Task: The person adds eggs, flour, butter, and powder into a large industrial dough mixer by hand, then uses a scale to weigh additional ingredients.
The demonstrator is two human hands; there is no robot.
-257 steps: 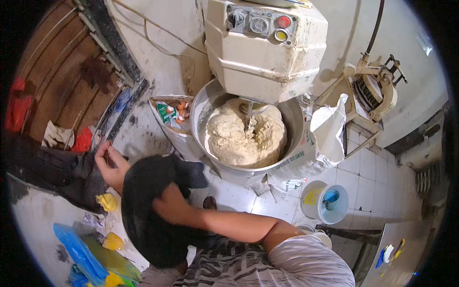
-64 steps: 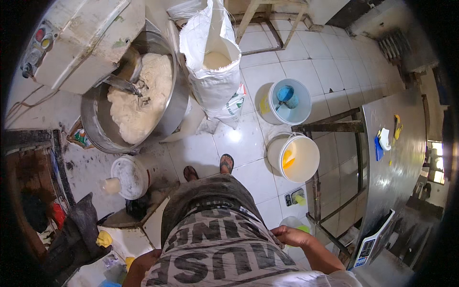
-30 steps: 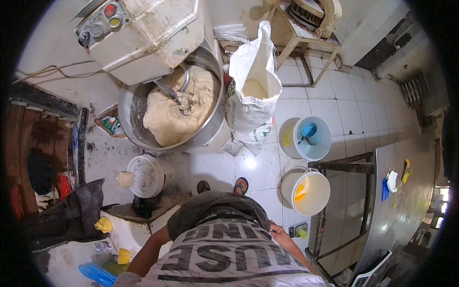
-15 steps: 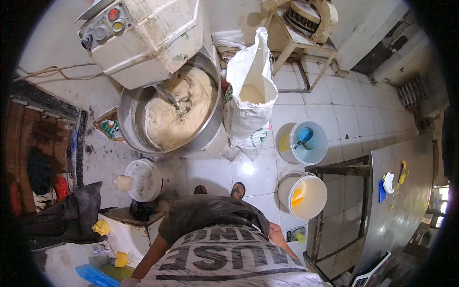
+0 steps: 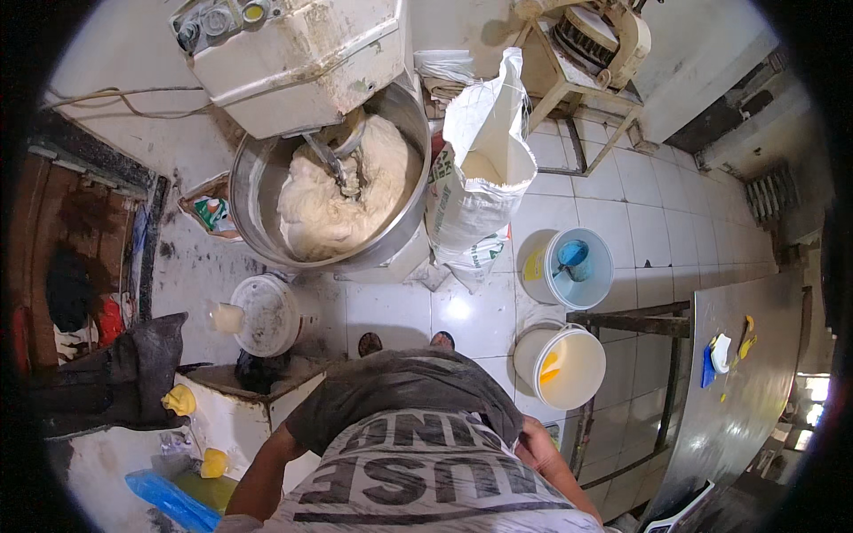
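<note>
Right hand (image 5: 536,441) at the hip, grip hard to tell, white bucket (image 5: 562,364) just beyond it, left hand hidden.

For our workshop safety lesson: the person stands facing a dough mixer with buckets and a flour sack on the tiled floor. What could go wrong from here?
1. The mixer bowl is open, its hook sunk in the dough; a reaching hand or loose shirt might get caught if it turns.
2. Two buckets and the flour sack crowd the floor beside the feet, a likely trip.
3. The glossy tiles may be slippery.
</note>
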